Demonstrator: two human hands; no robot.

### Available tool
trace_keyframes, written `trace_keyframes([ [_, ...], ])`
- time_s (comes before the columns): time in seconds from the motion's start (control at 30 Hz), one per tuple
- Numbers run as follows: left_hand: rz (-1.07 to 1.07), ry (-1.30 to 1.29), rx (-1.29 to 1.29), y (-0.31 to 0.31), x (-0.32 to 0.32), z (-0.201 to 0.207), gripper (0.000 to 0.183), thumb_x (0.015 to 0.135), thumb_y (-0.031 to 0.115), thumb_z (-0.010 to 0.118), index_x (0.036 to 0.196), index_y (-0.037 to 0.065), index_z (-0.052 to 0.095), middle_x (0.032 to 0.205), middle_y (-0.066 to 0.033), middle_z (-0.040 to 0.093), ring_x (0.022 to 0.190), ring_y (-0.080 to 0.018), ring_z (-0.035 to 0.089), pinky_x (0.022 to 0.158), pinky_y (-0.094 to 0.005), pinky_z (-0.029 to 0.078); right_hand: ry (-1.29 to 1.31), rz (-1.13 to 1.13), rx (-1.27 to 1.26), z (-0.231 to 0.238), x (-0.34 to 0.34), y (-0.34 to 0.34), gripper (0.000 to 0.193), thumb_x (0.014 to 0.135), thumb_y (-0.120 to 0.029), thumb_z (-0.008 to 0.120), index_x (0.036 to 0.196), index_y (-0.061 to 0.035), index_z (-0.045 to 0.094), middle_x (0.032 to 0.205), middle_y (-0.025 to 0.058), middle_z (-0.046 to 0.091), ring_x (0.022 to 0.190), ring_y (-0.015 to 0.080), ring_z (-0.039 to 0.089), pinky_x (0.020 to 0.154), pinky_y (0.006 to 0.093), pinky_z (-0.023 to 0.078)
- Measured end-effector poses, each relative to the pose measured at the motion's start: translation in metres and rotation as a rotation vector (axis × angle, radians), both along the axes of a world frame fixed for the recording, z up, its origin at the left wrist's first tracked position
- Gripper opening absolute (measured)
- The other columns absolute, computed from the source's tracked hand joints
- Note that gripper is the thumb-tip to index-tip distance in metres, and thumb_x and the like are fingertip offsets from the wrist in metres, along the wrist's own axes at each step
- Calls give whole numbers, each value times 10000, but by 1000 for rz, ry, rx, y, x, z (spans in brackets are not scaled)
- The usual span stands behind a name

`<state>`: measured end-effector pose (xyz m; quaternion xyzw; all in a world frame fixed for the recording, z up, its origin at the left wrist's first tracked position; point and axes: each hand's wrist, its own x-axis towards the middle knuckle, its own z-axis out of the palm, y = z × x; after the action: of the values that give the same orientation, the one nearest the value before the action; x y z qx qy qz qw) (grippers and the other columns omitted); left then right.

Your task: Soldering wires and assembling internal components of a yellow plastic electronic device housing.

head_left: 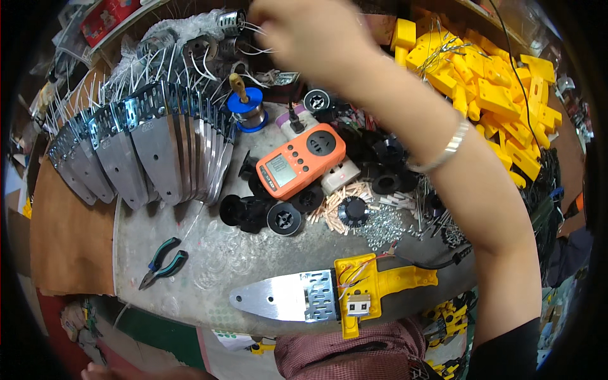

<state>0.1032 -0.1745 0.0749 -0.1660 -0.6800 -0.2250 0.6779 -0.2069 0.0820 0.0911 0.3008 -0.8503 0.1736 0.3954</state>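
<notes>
My right arm reaches across the bench to the top of the view. My right hand is blurred, its fingers beside the white wires of a perforated metal cylinder; whether they grip those wires cannot be made out. Only a sliver of my left hand shows at the lower left edge. Near me lies a half-built tool: a pointed metal plate with slots, fixed to an open yellow plastic housing with a handle. Thin wires and a small metal block sit inside the housing, and a black cord runs from it.
Left stands a row of pointed metal plates with white wires. An orange meter, a blue solder spool, black knobs and loose nuts fill the middle. Pliers lie left; yellow housings are heaped right.
</notes>
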Motion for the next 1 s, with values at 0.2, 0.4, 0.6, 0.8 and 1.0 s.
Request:
trace_keyframes([
  [0.2, 18, -991, -326, 56, -10, -44, 128, 730, -26, 626, 848, -3, 583, 765, -131, 612, 701, -252, 615, 662, -318, 465, -305, -108, -34, -30, -43, 118, 298, 852, -101, 604, 1140, -134, 668, 1020, 129, 706, 917, 271, 689, 828, 374, 542],
  [0.4, -556, -1283, 46, 92, -49, -75, 114, 784, -58, 623, 890, -24, 601, 653, -79, 604, 506, -178, 565, 497, -265, 410, -541, 275, -56, -88, -46, 107, 491, 825, -140, 694, 1300, -125, 569, 1135, 192, 657, 1077, 357, 625, 936, 393, 494],
  [0.6, -659, -1270, -43, 92, -62, -83, 183, 783, -52, 616, 934, 3, 704, 814, -115, 617, 663, -200, 587, 586, -280, 462, -386, 275, -476, -68, -31, 111, 192, 886, -178, 677, 1007, -29, 692, 983, 36, 695, 926, 82, 615, 829, 261, 490],
  [0.8, -598, -1208, -238, 103, -53, -70, 238, 719, -96, 646, 901, 33, 728, 804, -62, 586, 694, -188, 541, 601, -286, 413, -115, 159, -928, -34, 115, 203, 263, 901, 33, 545, 1139, -24, 639, 905, 66, 664, 786, 142, 639, 608, 257, 475],
  [1.0, -601, -1120, -223, 118, -56, -69, 253, 640, -59, 741, 867, 51, 726, 748, -46, 658, 677, -213, 584, 615, -316, 441, -555, 318, -1344, -86, 238, 169, 308, 1003, -314, 459, 821, -67, 438, 544, -27, 376, 436, 31, 299, 417, 186, 247],
])
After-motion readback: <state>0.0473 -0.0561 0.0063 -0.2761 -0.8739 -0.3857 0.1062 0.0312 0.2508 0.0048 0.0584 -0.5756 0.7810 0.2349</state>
